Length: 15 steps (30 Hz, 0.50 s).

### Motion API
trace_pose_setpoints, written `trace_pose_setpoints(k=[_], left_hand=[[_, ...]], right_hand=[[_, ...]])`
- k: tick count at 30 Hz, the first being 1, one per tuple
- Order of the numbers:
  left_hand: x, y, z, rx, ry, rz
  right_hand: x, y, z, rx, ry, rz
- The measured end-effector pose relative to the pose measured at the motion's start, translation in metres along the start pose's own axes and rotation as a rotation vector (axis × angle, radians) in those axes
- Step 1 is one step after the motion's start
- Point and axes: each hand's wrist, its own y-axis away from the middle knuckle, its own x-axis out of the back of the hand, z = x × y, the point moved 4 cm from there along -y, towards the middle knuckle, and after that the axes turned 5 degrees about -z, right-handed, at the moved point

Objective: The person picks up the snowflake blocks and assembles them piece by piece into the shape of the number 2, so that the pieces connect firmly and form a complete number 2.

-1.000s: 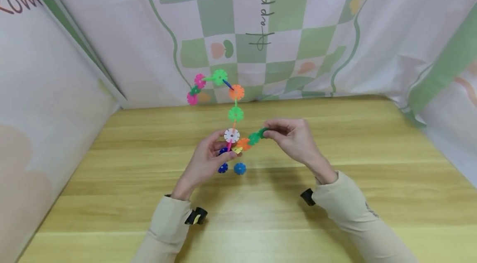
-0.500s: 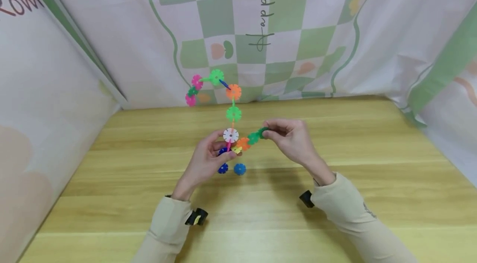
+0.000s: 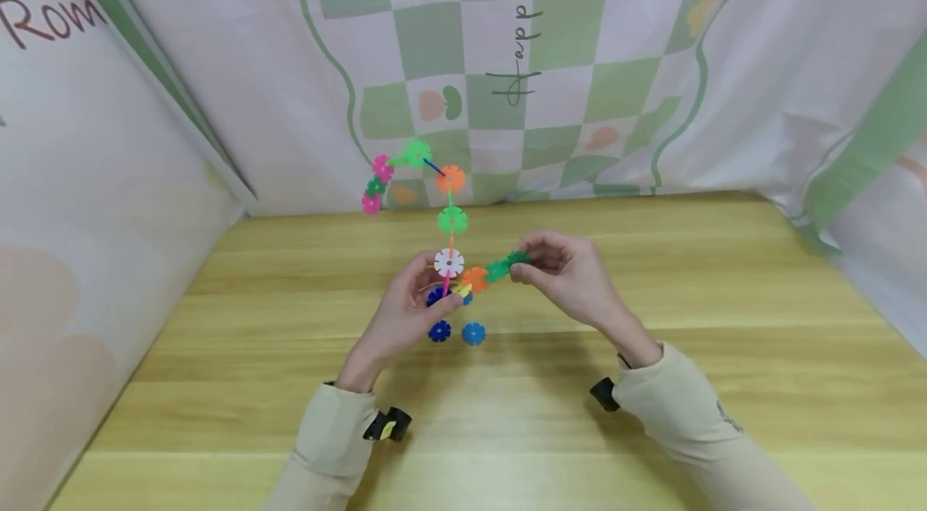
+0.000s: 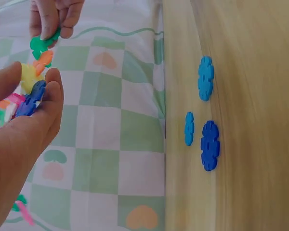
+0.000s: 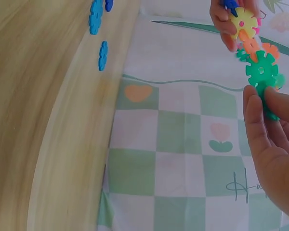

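A chain of interlocking snowflake discs (image 3: 452,220) is held up over the table, curving up and left to a pink end. My left hand (image 3: 401,314) grips it low down, around a yellow disc (image 4: 29,78) and a dark blue disc (image 4: 32,98), just below the white disc (image 3: 449,262). From the yellow disc a short branch runs right through an orange disc (image 3: 475,279) to green ones. At the branch's end my right hand (image 3: 568,278) pinches a dark green disc (image 3: 517,258) between thumb and fingers. In the right wrist view a green disc (image 5: 261,70) stands just past those fingertips.
On the wooden table (image 3: 290,278) lie a loose dark blue disc (image 4: 210,146), a light blue disc (image 4: 205,78) and a smaller-looking light blue disc (image 4: 189,129). A checked curtain (image 3: 500,100) hangs along the table's far edge.
The chain's curved upper part has swung slightly left. The head view has shifted a little. Both hands keep their holds, and the green end of the branch has tilted slightly.
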Motion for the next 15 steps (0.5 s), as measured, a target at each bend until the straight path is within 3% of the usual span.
trace_pose_setpoints(k=[7,15], left_hand=[[-0.0001,0.0001,-0.0032,0.064,-0.013,0.005],[-0.0005,-0.0006,-0.0038,0.067,0.01,0.017]], right_hand=[[-0.0023,0.0001,0.0011,-0.013,-0.01,-0.013],[-0.0011,0.0014,0.0015,-0.034,-0.053,-0.028]])
